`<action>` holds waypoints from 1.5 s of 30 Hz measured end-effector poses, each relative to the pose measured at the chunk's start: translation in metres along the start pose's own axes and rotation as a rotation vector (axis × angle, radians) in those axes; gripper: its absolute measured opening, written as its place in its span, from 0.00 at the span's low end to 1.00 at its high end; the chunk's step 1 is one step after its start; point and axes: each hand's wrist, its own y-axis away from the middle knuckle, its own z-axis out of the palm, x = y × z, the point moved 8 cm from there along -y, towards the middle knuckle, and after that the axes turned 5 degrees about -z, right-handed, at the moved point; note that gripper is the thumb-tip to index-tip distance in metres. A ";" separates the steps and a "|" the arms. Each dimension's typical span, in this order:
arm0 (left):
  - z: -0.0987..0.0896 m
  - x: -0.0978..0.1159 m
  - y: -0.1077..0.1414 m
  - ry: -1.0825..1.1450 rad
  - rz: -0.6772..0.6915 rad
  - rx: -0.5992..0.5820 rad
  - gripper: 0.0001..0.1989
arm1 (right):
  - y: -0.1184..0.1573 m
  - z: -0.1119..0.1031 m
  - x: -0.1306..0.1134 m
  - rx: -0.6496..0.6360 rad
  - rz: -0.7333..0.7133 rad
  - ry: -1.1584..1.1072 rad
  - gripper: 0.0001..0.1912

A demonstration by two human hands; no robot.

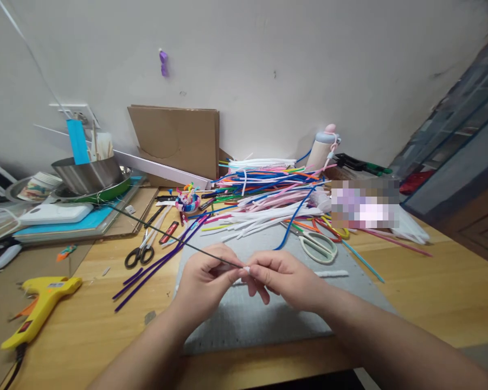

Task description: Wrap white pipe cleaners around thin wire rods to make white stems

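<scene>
I'm pinching the near end of a thin dark stem between the thumb and forefinger of my left hand, and the stem runs away from me toward ten o'clock. My right hand meets it at about three o'clock, thumb and fingertip closed on a small white tip right where the dark stem ends. The two pinches are almost touching, above the middle of the grey mat.

I judge the step to be fastening or winding the white piece onto the stem's end; my fingers cover most of the join, so I can't tell how firmly it sits. To my mind, the next move calls for a steady left grip and a small, tight twist or press from the right, since a loose turn could slide off so thin an end.

A white fuzzy strip shows at three o'clock, past my right hand; I can't tell whether it connects to the tip. The pale-handled scissors lie between two and three o'clock, and the big pile of coloured stems just past twelve.
</scene>
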 end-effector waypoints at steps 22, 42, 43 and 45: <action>0.002 0.002 0.004 -0.136 0.057 0.053 0.03 | 0.018 -0.011 -0.022 0.307 -0.272 0.820 0.07; 0.003 0.023 0.011 -0.160 0.398 0.036 0.08 | 0.013 -0.006 -0.020 0.082 -0.124 0.282 0.12; 0.003 0.023 0.011 -0.163 0.397 0.046 0.08 | 0.012 -0.007 -0.021 0.108 -0.137 0.295 0.10; 0.003 0.022 0.010 -0.159 0.386 0.056 0.08 | 0.012 -0.009 -0.024 0.153 -0.184 0.371 0.09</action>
